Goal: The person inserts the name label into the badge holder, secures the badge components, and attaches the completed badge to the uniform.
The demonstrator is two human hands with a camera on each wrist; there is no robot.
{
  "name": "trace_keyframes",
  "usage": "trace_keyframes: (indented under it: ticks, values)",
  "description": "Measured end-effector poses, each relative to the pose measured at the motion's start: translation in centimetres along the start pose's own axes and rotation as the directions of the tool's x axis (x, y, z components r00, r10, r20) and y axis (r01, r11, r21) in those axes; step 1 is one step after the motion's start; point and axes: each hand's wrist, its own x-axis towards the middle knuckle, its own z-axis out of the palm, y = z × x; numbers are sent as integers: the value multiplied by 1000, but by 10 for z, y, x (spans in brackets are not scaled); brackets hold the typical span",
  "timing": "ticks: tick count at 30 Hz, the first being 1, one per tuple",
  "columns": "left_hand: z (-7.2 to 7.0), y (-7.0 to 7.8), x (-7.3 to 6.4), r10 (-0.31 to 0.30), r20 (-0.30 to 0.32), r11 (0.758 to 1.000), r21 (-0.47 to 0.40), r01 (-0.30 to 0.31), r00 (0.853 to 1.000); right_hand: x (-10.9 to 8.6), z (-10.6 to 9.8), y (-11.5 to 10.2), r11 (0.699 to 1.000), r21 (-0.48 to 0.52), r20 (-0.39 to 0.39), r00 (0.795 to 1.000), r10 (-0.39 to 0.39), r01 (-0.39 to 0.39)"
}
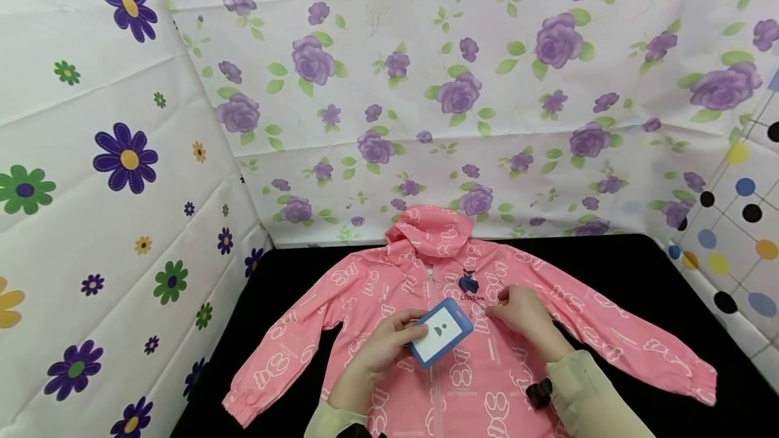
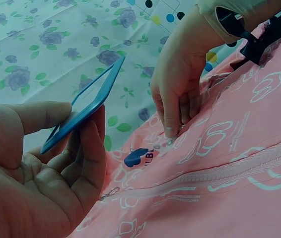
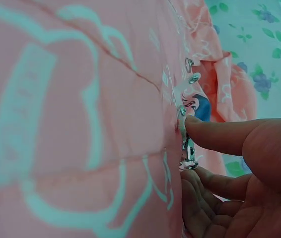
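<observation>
A blue ID badge holder [image 1: 441, 332] with a white card inside is gripped by my left hand [image 1: 386, 342], thumb on its face and fingers behind. It is tilted above a pink hooded jacket [image 1: 450, 384] spread front up. At the jacket's chest, just below a dark blue bear print [image 1: 468, 282], my right hand [image 1: 525, 313] pinches a small metal badge clip [image 3: 189, 151]. Clear strap pieces with metal snaps [image 3: 194, 78] show beside the clip. The clip lies right against the pink fabric; I cannot tell whether it bites the cloth.
A black tabletop [image 1: 292, 303] lies under the jacket, whose sleeves stretch out to both sides. The hood [image 1: 429, 228] reaches the flowered back curtain [image 1: 389, 86]. Patterned sheets hang on the left and right. The zipper [image 2: 220, 173] runs down the jacket's middle.
</observation>
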Motion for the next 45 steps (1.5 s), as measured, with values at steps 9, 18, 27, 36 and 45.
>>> trace_keyframes:
  ticks: [9, 18, 27, 36, 45]
  values:
    - [0, 2, -2, 6, -1, 1000, -1, -6, 1000, 0, 3, 1, 1000, 31, 20, 1000, -8, 7]
    - [1, 5, -2, 13, 2, 1000, 7, -13, 1000, -3, 10, 1, 997, 49, -15, 998, -56, 57]
    - [1, 1, 0, 4, 8, 1000, 13, -4, 1000, -17, 4, 15, 968, 246, 19, 998, -53, 47]
    - [-2, 0, -1, 3, 0, 1000, 15, -3, 1000, -37, -14, 5, 920, 386, -3, 998, -66, 62]
    - [4, -2, 0, -15, -22, 999, 30, 15, 1000, -49, -20, -17, 802, 597, 39, 998, -48, 15]
